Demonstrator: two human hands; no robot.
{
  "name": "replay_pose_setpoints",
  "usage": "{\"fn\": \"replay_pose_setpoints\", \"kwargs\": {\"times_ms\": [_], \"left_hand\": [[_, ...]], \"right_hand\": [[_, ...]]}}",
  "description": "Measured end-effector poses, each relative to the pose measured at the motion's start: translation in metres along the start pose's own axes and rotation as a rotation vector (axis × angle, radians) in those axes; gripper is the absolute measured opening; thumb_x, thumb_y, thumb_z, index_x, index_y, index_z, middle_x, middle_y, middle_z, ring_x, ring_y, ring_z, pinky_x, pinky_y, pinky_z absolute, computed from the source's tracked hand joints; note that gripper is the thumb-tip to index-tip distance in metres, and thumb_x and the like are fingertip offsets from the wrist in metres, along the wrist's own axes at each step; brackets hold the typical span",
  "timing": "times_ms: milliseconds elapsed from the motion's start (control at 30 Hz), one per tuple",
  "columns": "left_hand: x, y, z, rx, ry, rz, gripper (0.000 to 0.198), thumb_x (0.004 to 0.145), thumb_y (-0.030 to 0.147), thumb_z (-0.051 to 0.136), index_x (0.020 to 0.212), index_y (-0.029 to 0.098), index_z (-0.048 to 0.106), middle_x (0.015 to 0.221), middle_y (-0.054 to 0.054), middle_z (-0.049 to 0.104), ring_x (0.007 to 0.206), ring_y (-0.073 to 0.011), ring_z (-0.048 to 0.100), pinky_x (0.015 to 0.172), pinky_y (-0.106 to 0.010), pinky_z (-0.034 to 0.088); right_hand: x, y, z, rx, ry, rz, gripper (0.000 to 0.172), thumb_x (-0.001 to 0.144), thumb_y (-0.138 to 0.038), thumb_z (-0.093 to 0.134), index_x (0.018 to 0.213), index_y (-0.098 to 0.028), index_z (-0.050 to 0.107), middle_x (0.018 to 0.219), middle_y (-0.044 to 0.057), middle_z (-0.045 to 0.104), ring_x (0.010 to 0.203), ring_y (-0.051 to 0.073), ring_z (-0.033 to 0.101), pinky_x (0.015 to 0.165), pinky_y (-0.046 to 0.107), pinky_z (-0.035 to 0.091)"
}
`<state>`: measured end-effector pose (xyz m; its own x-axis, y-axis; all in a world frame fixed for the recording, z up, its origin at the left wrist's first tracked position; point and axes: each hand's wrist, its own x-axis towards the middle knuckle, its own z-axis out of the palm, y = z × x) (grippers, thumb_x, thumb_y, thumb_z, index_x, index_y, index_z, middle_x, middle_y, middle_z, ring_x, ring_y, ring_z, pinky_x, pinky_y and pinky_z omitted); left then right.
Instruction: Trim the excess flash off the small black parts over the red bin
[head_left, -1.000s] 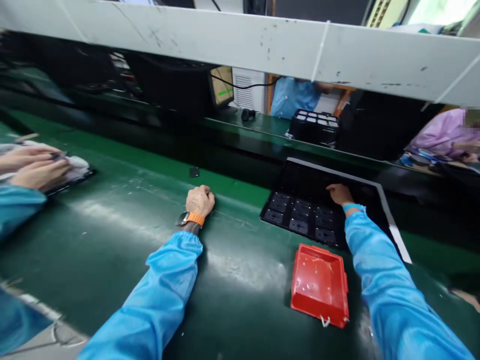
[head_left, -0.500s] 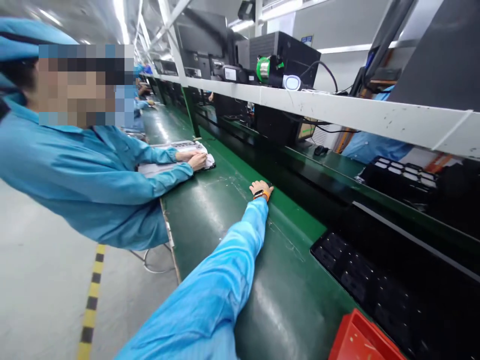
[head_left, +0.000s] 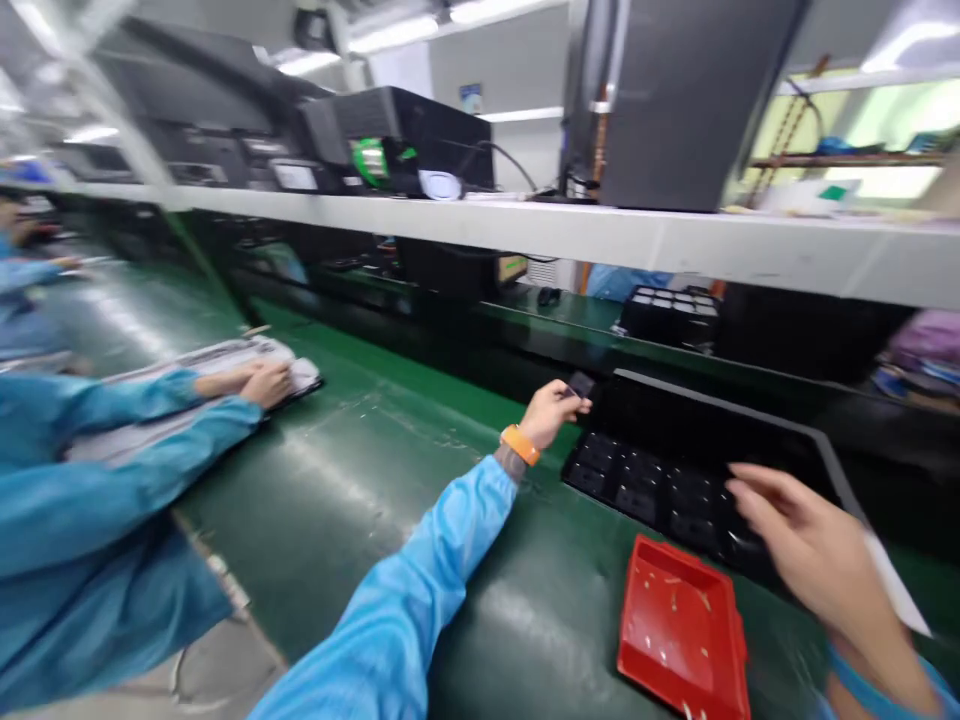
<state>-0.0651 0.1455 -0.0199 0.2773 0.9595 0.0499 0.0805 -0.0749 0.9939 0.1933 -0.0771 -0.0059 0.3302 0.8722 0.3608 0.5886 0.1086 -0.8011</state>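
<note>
My left hand (head_left: 551, 412) pinches a small dark square piece (head_left: 580, 385) between thumb and fingers, above the green bench and left of a black pocketed tray (head_left: 637, 500). An orange watch band circles that wrist. At the right, my right hand (head_left: 806, 540) hovers over the right part of the tray. Its thumb and index finger stretch out, tips close together, with nothing visible between them; the other fingers are partly hidden. Below the tray lies a red bin (head_left: 679, 630) with small pale scraps in it.
A co-worker in a blue sleeve (head_left: 165, 430) has both hands on a pale panel (head_left: 172, 385) at the left. A white shelf rail (head_left: 525, 225) crosses above the bench, carrying black equipment. Behind stands a black case with white cells (head_left: 670, 312).
My left hand has come up from the bench toward the tray and now shows the dark square piece. My right hand has come into view. The view has swung right.
</note>
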Motion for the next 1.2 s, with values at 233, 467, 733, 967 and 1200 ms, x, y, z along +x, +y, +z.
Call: {"fn": "replay_pose_setpoints", "kwargs": {"times_ms": [233,467,733,967,1200], "left_hand": [[-0.095,0.030,0.107,-0.358,-0.581,0.115,0.043,0.077,0.049,0.079,0.080,0.016,0.051,0.084,-0.001,0.062,0.074,-0.0117,0.063,0.069,-0.026,0.056],[-0.101,0.055,0.075,0.020,-0.546,0.340,0.031,0.091,0.040,0.065,0.109,0.015,0.058,0.078,0.000,0.064,0.065,-0.0111,0.064,0.061,-0.022,0.055],[-0.118,0.055,0.088,-0.126,-0.518,0.262,0.032,0.093,0.034,0.061,0.116,0.012,0.061,0.077,-0.004,0.071,0.062,-0.0151,0.073,0.060,-0.021,0.061],[-0.125,0.055,0.091,-0.171,-0.436,0.313,0.030,0.094,0.026,0.057,0.119,0.009,0.060,0.078,-0.005,0.074,0.067,-0.0160,0.076,0.066,-0.022,0.064],[-0.132,0.060,0.087,-0.085,-0.380,0.415,0.029,0.094,0.021,0.054,0.121,0.011,0.062,0.082,-0.004,0.076,0.068,-0.0149,0.076,0.067,-0.021,0.065]], "right_hand": [[0.006,-0.040,0.045,0.292,0.151,-0.079,0.017,0.093,-0.036,0.063,0.095,-0.019,0.065,0.091,0.005,0.071,0.084,0.021,0.067,0.075,0.031,0.054],[-0.005,-0.045,0.016,0.122,-0.181,-0.213,0.021,0.100,-0.027,0.052,0.108,-0.020,0.070,0.103,0.006,0.072,0.092,0.021,0.067,0.080,0.032,0.052],[-0.011,-0.054,0.025,-0.067,0.179,-0.420,0.017,0.094,-0.017,0.065,0.110,-0.021,0.066,0.095,0.004,0.067,0.083,0.019,0.066,0.072,0.032,0.055],[-0.009,-0.053,0.034,-0.336,0.348,-0.760,0.026,0.094,-0.001,0.059,0.108,-0.020,0.072,0.102,0.010,0.063,0.094,0.023,0.059,0.079,0.040,0.055],[-0.012,-0.054,0.035,-0.317,0.309,-0.787,0.032,0.093,0.001,0.061,0.114,-0.020,0.071,0.103,0.010,0.065,0.097,0.025,0.058,0.081,0.043,0.055]]}}
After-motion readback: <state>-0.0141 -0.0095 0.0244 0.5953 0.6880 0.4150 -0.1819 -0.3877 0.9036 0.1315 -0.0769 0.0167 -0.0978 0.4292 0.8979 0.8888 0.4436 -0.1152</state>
